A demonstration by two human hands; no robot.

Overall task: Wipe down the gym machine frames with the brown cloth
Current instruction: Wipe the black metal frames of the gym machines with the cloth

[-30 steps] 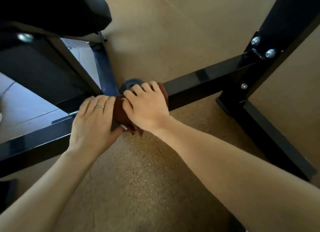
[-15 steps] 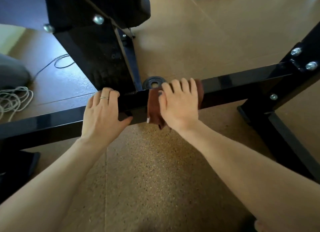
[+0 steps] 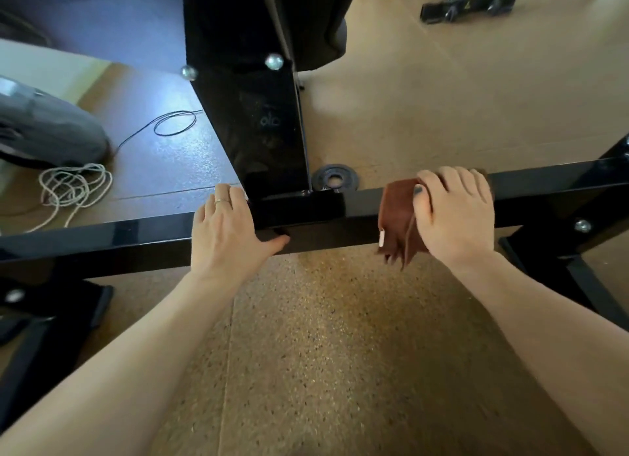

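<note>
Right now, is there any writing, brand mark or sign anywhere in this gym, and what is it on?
"olo" or a like logo, faint, on the black upright post; I cannot be sure of the letters.
A yellow triangular warning sign on the black bar lying on the floor; any text is too small to read.
The white tag on the brown cloth shows no readable text.

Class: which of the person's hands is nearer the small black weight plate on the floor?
Left. The left hand is nearer the weight plate; the right hand, on the brown cloth, is somewhat farther.
</note>
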